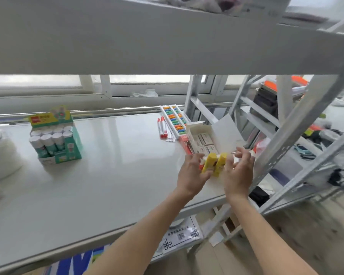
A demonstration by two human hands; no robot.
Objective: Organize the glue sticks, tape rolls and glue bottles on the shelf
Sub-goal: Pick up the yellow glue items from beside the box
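room for moving lies mostly to the left: the glossy white shelf board [99,171] runs wide and bare between the hands and the green-and-white cardboard display box [57,143], while its front metal edge passes under both forearms and its right end meets the perforated grey steel upright [286,147] just beside the right hand. above, the underside of the next grey shelf level [147,40] closes off the top of the view. the left hand [191,173] and the right hand [237,171] face each other near the right end of the board, fingers loosely curled, gripping between them two yellow glue sticks [213,164] that stand side by side, tilted slightly, just above the board; whether they touch the surface cannot be told. just behind the hands an open white cardboard carton [226,133], flap raised, holds rows of small white boxes [204,142]. the green display box, well apart at the left, holds upright white-capped glue sticks in rows under a yellow-and-green header card. at the far left edge a stack of translucent white tape rolls [2,153] stands on the board. toward the back lie two red-and-white markers [161,127] beside two white-framed abacuses with coloured beads [175,120]. behind the board a pale window sill and frames run across, and to the right further grey racking carries dark, orange and mixed items too blurred to name, above a tan floor.
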